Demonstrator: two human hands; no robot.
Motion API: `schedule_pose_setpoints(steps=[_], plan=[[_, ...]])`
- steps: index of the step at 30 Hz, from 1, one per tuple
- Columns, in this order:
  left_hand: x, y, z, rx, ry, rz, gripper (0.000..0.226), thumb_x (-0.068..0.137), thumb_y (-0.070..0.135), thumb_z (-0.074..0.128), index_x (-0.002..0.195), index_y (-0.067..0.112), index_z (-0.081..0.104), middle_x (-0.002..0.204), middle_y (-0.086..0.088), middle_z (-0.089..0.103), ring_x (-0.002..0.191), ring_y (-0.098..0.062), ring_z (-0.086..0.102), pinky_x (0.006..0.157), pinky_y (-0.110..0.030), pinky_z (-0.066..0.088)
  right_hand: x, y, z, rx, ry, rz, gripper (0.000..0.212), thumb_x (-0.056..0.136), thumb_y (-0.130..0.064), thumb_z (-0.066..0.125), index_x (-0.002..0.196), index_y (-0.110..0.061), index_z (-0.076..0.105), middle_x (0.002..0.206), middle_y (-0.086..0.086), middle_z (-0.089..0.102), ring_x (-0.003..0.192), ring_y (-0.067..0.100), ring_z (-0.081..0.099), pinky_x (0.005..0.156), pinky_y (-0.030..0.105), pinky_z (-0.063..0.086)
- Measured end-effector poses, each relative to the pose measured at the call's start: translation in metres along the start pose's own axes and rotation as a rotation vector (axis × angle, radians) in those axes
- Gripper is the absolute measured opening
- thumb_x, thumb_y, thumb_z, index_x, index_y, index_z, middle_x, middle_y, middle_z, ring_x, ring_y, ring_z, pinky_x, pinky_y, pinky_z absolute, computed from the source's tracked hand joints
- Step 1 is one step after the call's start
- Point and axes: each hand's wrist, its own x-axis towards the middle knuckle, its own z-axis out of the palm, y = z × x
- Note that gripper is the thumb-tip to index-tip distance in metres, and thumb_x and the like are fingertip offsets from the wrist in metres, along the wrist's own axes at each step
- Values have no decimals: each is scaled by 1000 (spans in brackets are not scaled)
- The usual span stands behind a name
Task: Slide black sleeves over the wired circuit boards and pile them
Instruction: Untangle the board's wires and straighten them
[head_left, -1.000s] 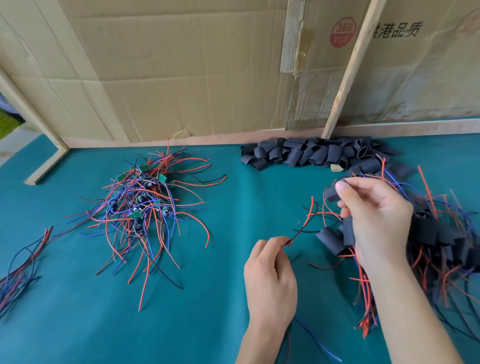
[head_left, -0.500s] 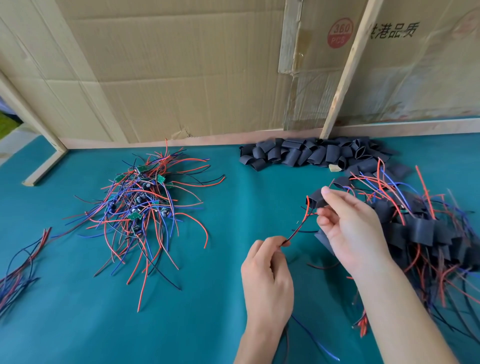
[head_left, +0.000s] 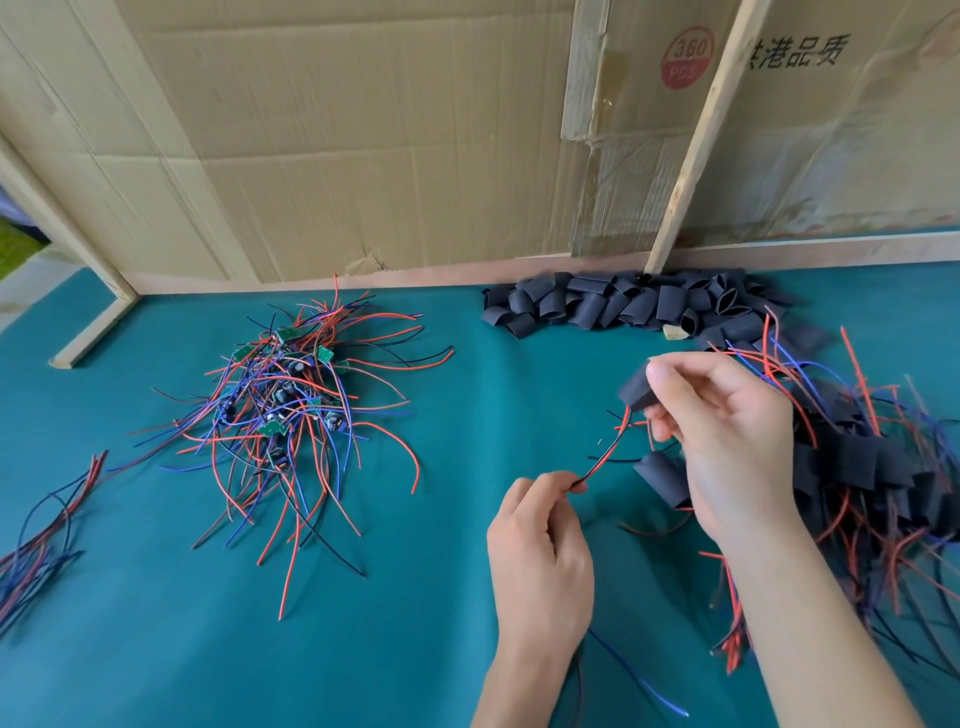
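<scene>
While the right hand (head_left: 727, 431) pinched a black sleeve (head_left: 638, 391) between thumb and forefinger, the left hand (head_left: 540, 540) was closed on a red-and-black wire pair (head_left: 605, 457) that ran up into the sleeve's lower mouth. The sleeve was held above the green table (head_left: 467, 597), just left of the finished pile (head_left: 872, 467) on the right. Unsleeved boards lay in a tangle (head_left: 285, 410) well to the left, and loose sleeves (head_left: 623, 306) lay along the back wall.

In my judgement the step required the left hand to keep the wires taut and in line with the sleeve's bore while the right hand drew the sleeve along, keeping its mouth open rather than flattened. Both wires needed to travel together, so that neither buckled at the entry.

The circuit board of this unit could not be made out; whether it sat inside the sleeve or behind the right palm was not determinable. The sleeve's far end was hidden by the fingers. A blue wire (head_left: 639, 675) ran out under the left wrist, its origin concealed. The finished pile was cut off at the right edge.
</scene>
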Motion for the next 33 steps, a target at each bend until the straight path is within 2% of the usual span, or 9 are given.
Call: schedule_pose_setpoints(steps=[4,8,18,22,23,26,29,30,33], plan=[[0,1,0,19,-3,-10,36,91,-5,53,92,25,73,76,8,57,55,-7,41,54,-20,29,-1,-5,-3,-188,-28,-116,8,94,-10,74,91,-17,75,80,-2,74,61,16,62,61,20,51],[0,1,0,-1,12,-22,34,92,-5,53,92,23,73,76,9,58,57,-7,43,56,-21,31,0,-5,-3,-241,-66,-92,11,90,-8,77,92,-20,76,77,-7,74,62,9,64,63,15,49],[1,0,-1,-84,43,-63,37,93,-6,52,86,26,69,74,12,60,55,-7,42,55,-21,31,1,-1,-2,-82,-9,53,10,91,-11,77,85,-20,78,71,-3,72,58,10,62,56,17,49],[1,1,-1,-114,47,-69,36,97,-2,52,89,30,67,73,10,61,56,-7,44,55,-21,35,-3,4,10,64,-44,268,6,90,-9,76,92,-15,77,74,3,72,60,14,60,52,20,48],[1,1,-2,-131,49,-71,36,98,-1,51,90,31,66,72,8,61,56,-7,46,55,-21,37,-6,7,15,111,-65,338,9,90,-9,76,99,-11,75,75,4,72,60,15,60,51,20,48],[1,2,-2,-200,80,-100,33,97,-2,52,100,31,59,74,5,65,63,-11,57,60,-19,45,-14,11,29,173,-156,464,40,84,-12,81,121,-12,65,78,7,74,62,16,65,51,22,49],[1,2,-3,-241,96,-125,32,98,4,53,106,35,53,76,1,68,65,-16,60,60,-21,46,-18,17,32,126,-297,521,73,62,-26,92,128,-15,61,82,8,75,65,16,63,52,23,46],[1,2,-3,-252,98,-127,29,97,8,52,107,36,52,75,1,69,65,-16,60,59,-21,44,-19,16,33,85,-349,527,73,60,-25,96,125,-14,65,81,6,73,64,15,61,52,22,45],[0,4,-4,-264,105,-143,32,88,17,47,109,40,49,77,1,71,66,-17,62,59,-21,44,-21,20,31,5,-442,475,33,72,-27,86,103,-15,79,76,2,72,64,13,61,54,19,44]])
